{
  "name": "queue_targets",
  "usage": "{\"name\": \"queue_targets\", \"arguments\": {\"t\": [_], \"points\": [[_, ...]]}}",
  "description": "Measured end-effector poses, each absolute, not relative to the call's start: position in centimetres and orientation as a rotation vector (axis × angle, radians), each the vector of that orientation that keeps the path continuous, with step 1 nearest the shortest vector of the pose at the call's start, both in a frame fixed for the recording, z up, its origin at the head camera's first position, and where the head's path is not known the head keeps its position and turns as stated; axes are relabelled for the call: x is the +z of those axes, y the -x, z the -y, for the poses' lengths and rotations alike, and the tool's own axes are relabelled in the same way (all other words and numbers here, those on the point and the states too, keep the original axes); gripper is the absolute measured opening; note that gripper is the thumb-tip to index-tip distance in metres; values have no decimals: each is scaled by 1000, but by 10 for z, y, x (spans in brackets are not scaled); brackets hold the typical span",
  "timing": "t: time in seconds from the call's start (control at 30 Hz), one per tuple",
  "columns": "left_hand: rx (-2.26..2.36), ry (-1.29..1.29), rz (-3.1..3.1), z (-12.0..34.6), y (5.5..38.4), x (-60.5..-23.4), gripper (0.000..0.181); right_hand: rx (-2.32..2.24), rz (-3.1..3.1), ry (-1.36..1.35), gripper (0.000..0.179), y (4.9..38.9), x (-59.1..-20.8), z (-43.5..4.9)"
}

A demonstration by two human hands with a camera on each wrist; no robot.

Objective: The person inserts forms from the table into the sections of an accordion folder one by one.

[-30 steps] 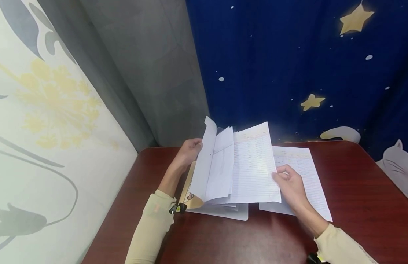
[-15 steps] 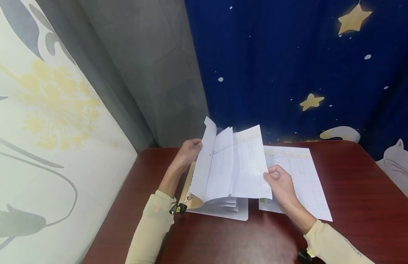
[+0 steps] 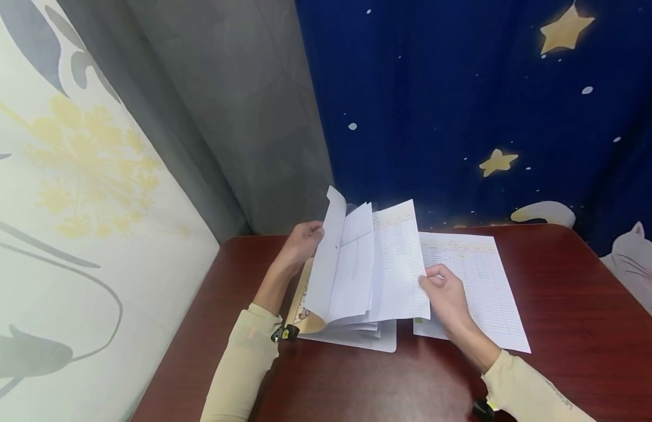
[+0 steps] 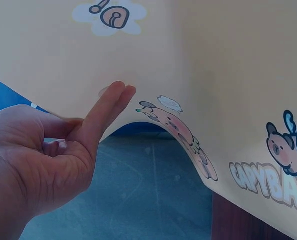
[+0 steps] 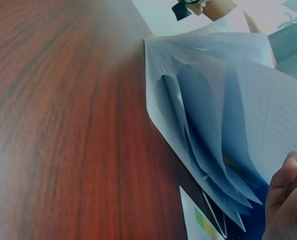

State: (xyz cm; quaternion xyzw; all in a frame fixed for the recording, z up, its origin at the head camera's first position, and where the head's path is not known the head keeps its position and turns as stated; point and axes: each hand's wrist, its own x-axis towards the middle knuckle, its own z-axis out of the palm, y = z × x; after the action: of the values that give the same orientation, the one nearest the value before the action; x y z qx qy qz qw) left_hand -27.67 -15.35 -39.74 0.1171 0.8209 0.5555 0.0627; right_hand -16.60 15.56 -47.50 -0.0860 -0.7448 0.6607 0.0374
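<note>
A folder [image 3: 357, 341] with a tan cartoon cover [image 4: 228, 80], lettered "CAPYBA…", lies partly opened on the table. My left hand [image 3: 303, 241] holds the raised cover at its far left edge; in the left wrist view, the left hand [image 4: 63, 145] has its fingers along the cartoon side. Several loose-looking leaves [image 5: 203, 110] fan up inside the folder. My right hand [image 3: 448, 296] pinches the right edge of a printed table sheet [image 3: 399, 264], lifted at a slant, its left part behind the other leaves. The right thumb [image 5: 287, 172] lies on the sheet's face.
A second printed sheet [image 3: 489, 287] lies flat on the dark red table [image 3: 347, 387], partly under my right hand. Grey and blue star-patterned curtains [image 3: 410, 105] hang behind the table's far edge. A white patterned wall [image 3: 94, 281] borders the left side.
My right hand has moved left with the pinched sheet, bringing it nearer the folder's leaves and uncovering more of the flat sheet. My left hand and the raised cover have stayed put.
</note>
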Motion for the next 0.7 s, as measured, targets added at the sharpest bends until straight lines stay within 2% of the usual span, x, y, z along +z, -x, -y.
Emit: {"name": "queue_targets", "arguments": {"t": [0.7], "points": [[1690,-359,-2466,153,278,-397,40,2227,2197,182,18,179,-487,-111]]}}
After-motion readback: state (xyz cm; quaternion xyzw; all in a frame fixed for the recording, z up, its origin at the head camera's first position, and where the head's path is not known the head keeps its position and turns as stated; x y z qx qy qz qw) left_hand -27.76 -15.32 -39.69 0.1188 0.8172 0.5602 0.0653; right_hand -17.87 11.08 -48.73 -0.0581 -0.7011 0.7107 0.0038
